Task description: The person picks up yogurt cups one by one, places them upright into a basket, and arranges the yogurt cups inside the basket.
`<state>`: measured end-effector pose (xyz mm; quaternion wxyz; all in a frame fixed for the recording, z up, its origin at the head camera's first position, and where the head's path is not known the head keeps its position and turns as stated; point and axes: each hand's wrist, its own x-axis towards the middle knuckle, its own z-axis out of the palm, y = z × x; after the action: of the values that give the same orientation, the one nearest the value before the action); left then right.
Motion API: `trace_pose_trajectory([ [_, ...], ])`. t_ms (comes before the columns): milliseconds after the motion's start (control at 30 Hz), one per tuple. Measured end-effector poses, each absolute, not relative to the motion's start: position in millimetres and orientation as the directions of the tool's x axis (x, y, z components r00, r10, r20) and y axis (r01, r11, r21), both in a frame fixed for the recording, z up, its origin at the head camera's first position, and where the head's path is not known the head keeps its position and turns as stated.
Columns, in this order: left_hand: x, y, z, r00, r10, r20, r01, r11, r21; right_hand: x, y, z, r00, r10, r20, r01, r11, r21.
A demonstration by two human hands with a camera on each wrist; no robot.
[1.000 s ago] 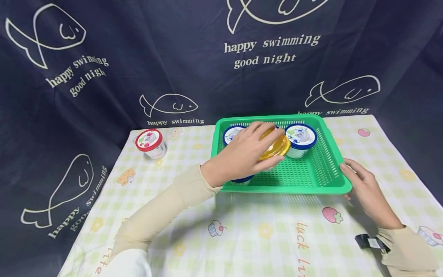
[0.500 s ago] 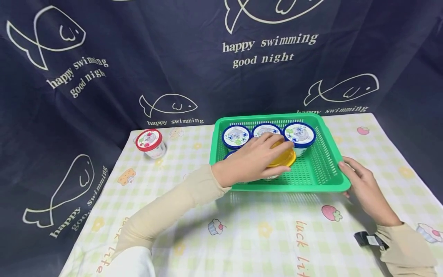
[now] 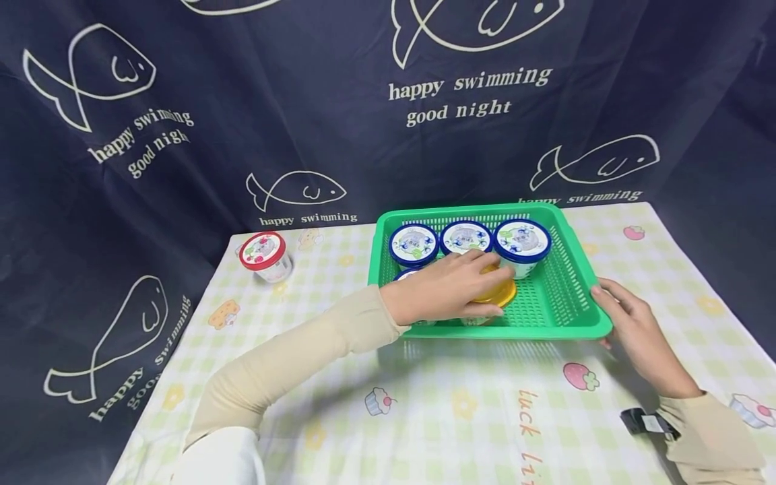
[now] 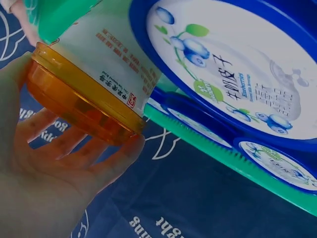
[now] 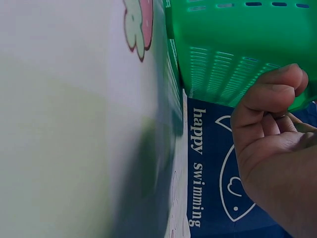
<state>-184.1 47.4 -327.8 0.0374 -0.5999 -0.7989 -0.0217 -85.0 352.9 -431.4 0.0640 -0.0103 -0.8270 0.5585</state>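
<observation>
My left hand (image 3: 445,288) grips a tub with a clear amber lid (image 4: 81,106), its fingers and thumb spread round the lid's edge. The tub's pale printed side (image 4: 111,54) shows in the left wrist view, beside a big blue-lidded tub (image 4: 233,64). In the head view the tub stands in the front row of a green basket (image 3: 533,332), mostly hidden under the hand. My right hand (image 3: 636,333) holds the basket's right rim; in the right wrist view its thumb and fingers (image 5: 275,96) are bent at that rim.
Along the basket's back wall stand three blue-lidded tubs (image 3: 465,237); another, front left, is partly hidden by my left hand. A red-lidded tub (image 3: 263,252) stands on the checked tablecloth (image 3: 327,417) at the left. A dark fish-print curtain (image 3: 339,81) hangs behind the table.
My left hand has lowered the amber-lidded tub toward the basket's front, slightly to the right, uncovering the back tubs. My right hand stays at the rim.
</observation>
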Motion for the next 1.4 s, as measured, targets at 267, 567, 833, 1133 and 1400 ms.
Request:
trace_pose_trajectory([
  [267, -182, 55, -335, -0.267, 0.964, 0.005, 0.962, 0.266, -0.055, -85, 351, -433, -0.993, 0.086, 0.085, -0.048, 0.365, -0.93],
  [567, -183, 60, -343, -0.275, 0.96, -0.049, 0.958, 0.27, -0.092, -86, 350, -434, -0.993, 0.081, 0.09, -0.053, 0.371, -0.927],
  [833, -183, 60, -344, -0.309, 0.949, -0.069, 0.949, 0.303, -0.084, -86, 350, -434, -0.993, 0.084, 0.088, -0.052, 0.363, -0.93],
  [1133, -181, 53, -338, -0.367, 0.928, -0.067, 0.928, 0.361, -0.093, -86, 350, -434, -0.992, 0.083, 0.094, -0.057, 0.368, -0.928],
  [1400, -179, 40, -323, -0.423, 0.905, -0.046, 0.905, 0.42, -0.061, -85, 352, -433, -0.991, 0.096, 0.092, -0.049, 0.379, -0.924],
])
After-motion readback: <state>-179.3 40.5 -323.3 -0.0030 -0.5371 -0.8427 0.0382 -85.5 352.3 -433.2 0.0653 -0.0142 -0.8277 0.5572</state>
